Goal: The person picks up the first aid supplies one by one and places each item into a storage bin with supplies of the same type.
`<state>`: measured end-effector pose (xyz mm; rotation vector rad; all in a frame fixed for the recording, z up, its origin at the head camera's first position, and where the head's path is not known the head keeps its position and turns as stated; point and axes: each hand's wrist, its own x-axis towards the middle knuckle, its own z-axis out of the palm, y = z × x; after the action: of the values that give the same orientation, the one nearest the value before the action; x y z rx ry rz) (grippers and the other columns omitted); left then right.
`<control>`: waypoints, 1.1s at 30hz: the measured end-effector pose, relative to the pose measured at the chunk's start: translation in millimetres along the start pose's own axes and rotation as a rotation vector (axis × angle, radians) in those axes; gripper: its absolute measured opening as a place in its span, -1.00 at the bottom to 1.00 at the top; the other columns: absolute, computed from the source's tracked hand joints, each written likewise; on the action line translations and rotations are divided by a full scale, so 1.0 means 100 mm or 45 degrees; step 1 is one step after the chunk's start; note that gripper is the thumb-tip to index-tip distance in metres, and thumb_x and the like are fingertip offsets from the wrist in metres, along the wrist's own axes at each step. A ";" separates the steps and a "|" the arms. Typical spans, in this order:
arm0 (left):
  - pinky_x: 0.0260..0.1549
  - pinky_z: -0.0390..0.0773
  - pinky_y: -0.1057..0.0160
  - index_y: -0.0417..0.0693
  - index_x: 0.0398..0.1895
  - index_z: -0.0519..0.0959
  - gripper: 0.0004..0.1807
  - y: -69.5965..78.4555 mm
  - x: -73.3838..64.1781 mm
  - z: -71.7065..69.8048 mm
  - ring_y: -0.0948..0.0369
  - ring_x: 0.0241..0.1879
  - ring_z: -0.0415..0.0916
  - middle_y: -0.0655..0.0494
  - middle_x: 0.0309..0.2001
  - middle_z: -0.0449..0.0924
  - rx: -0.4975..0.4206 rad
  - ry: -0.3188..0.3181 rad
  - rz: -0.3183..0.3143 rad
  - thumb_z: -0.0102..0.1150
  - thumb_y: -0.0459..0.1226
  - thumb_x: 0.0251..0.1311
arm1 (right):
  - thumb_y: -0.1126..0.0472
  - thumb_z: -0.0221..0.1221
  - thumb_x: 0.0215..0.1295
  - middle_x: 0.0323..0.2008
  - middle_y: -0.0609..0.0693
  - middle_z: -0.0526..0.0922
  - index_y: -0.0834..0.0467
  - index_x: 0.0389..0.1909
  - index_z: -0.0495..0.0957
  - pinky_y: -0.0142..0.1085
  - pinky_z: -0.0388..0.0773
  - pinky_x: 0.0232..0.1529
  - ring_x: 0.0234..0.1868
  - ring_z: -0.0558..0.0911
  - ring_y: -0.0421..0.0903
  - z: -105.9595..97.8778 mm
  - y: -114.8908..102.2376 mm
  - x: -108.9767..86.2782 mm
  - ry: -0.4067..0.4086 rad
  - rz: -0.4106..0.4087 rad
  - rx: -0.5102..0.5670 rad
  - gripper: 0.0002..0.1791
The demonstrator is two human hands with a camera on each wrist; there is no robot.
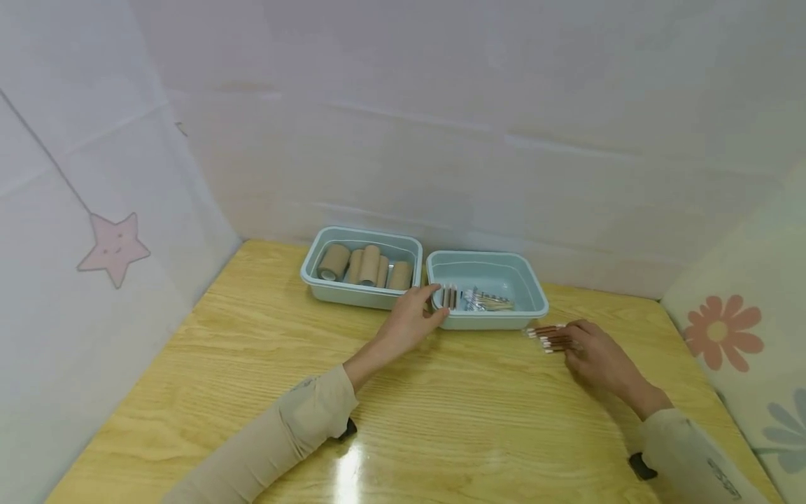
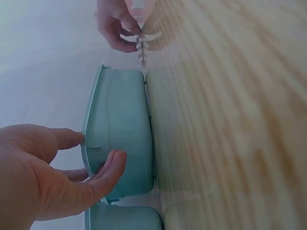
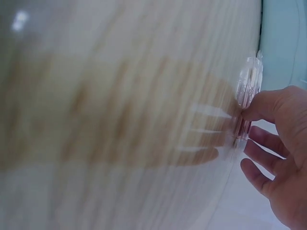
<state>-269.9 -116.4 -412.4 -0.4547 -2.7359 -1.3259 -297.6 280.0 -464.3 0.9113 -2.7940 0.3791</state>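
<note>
My left hand [image 1: 411, 318] grips the near left corner of a light blue plastic bin [image 1: 488, 320], with fingers on both sides of its rim in the left wrist view. Inside that bin lie cotton swabs with brown sticks [image 1: 449, 297], close to my left fingers, and a bundle of swabs with pale sticks [image 1: 488, 302]. Just off the bin's near right corner, my right hand [image 1: 598, 355] pinches a clear pack of brown-stick cotton swabs [image 1: 546, 339]. The pack [image 3: 244, 103] is low over the table in the right wrist view, white tips pointing toward the bin.
A second light blue bin [image 1: 349, 296] stands left of the first, holding several brown cardboard tubes [image 1: 370, 264]. Both stand near the back edge of the wood-grain table [image 1: 441, 406]. Pale cloth walls [image 1: 409, 161] rise behind and at both sides.
</note>
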 end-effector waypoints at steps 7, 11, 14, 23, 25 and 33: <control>-0.42 0.50 0.32 -0.07 0.33 0.26 -0.37 0.01 -0.02 0.01 0.29 -0.36 0.46 -0.07 -0.03 0.42 -0.019 0.002 0.003 0.10 -0.04 0.24 | 0.27 0.19 0.19 -0.15 0.01 0.51 0.15 -0.12 0.58 -0.03 0.46 -0.20 -0.14 0.49 0.01 0.02 -0.02 -0.05 -0.034 0.078 -0.012 -0.78; -0.43 0.50 0.32 -0.09 0.32 0.27 -0.37 0.00 -0.02 0.01 0.29 -0.37 0.46 -0.08 0.00 0.42 -0.014 0.016 0.012 0.11 -0.05 0.24 | 0.28 0.19 0.20 -0.21 -0.02 0.53 0.16 -0.13 0.60 -0.07 0.49 -0.26 -0.20 0.52 -0.03 0.02 -0.02 -0.05 -0.042 0.061 -0.051 -0.78; -0.45 0.49 0.34 -0.10 0.32 0.27 -0.37 0.00 -0.01 0.02 0.30 -0.37 0.45 -0.08 0.02 0.41 -0.008 0.022 0.013 0.11 -0.04 0.24 | 0.27 0.19 0.20 -0.24 -0.05 0.54 0.14 -0.15 0.62 -0.10 0.49 -0.28 -0.23 0.52 -0.07 0.00 -0.03 -0.05 -0.054 0.042 -0.076 -0.80; -0.46 0.49 0.34 -0.10 0.32 0.27 -0.38 0.02 -0.05 -0.02 0.29 -0.39 0.45 -0.08 0.01 0.42 0.000 0.023 0.012 0.11 -0.06 0.25 | 0.24 0.20 0.20 -0.23 -0.10 0.53 0.11 -0.09 0.59 -0.11 0.47 -0.27 -0.26 0.52 -0.14 -0.11 -0.11 -0.08 -0.119 0.127 0.015 -0.76; -0.46 0.48 0.33 -0.09 0.32 0.27 -0.38 0.03 -0.05 -0.02 0.29 -0.40 0.44 -0.09 0.03 0.41 -0.001 0.020 0.013 0.10 -0.05 0.25 | 0.24 0.21 0.19 -0.25 -0.11 0.53 0.10 -0.11 0.59 -0.12 0.47 -0.27 -0.26 0.51 -0.15 -0.13 -0.14 -0.10 -0.115 0.129 0.019 -0.77; -0.46 0.46 0.31 -0.08 0.33 0.26 -0.38 0.03 -0.04 0.01 0.28 -0.41 0.41 -0.12 0.09 0.39 0.007 0.015 0.011 0.08 -0.03 0.26 | 0.22 0.26 0.17 -0.25 -0.17 0.53 0.04 -0.11 0.58 -0.16 0.48 -0.28 -0.27 0.51 -0.20 -0.28 -0.29 -0.22 -0.111 0.152 0.091 -0.76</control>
<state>-265.2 -115.1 -411.2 -0.4558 -2.7243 -1.3143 -259.9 277.7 -437.4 0.7960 -2.9411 0.4698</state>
